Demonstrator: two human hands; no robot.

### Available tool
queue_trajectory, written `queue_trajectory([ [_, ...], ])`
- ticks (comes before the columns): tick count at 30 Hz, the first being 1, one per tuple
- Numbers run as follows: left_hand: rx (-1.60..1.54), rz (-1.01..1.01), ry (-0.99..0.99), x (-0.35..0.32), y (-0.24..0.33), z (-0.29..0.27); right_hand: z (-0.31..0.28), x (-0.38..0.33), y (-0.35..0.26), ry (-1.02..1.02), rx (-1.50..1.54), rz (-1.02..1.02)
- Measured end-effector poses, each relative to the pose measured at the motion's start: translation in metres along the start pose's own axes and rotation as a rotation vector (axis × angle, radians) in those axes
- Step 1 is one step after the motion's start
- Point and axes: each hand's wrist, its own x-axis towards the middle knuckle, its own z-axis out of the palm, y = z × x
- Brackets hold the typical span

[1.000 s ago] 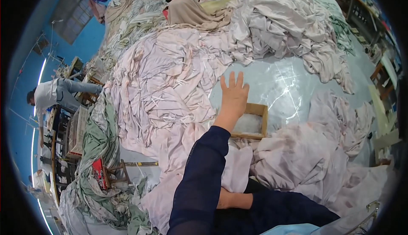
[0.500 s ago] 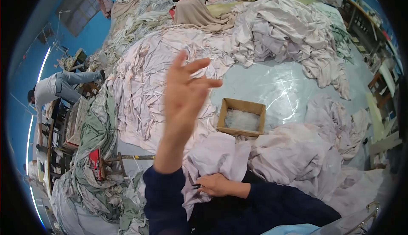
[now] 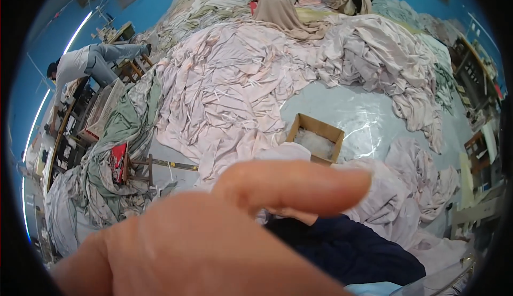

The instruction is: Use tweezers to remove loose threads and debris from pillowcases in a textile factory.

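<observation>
A left hand (image 3: 214, 242) lifts empty and spread close to the lens, between cloths; the right hand (image 3: 291, 214), grip hidden, rests on pale cloth (image 3: 368, 200) beside it, box (image 3: 316, 138) beyond. Next likely needs reaching cloth.

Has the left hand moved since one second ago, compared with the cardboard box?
Yes. The left hand lay flat beside the cardboard box; now it is raised close to the camera, below-left of the box, holding nothing.

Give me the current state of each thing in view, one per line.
Left hand: raised close to the camera, blurred, holding nothing.
Right hand: mostly hidden behind the left hand, grip unclear.
Cardboard box: open, white material inside.
Pale fabric pile: spread loose, crumpled.
Dark blue sleeve: resting low, near the fabric.
</observation>
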Motion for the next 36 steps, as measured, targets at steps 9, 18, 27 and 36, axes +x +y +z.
queue_trajectory([
  [9,-0.014,0.075,0.067,-0.021,0.025,0.008,0.009,0.005,-0.011,-0.164,-0.084,-0.013],
  [18,-0.007,0.129,0.144,-0.042,0.041,0.009,0.011,0.004,-0.006,-0.11,-0.108,-0.078],
  [27,-0.016,0.162,0.213,-0.068,0.058,0.01,0.007,0.005,-0.015,-0.13,-0.119,-0.053],
  [36,0.067,0.034,0.46,-0.131,0.1,0.039,0.013,0.012,-0.013,-0.395,-0.212,0.206],
])
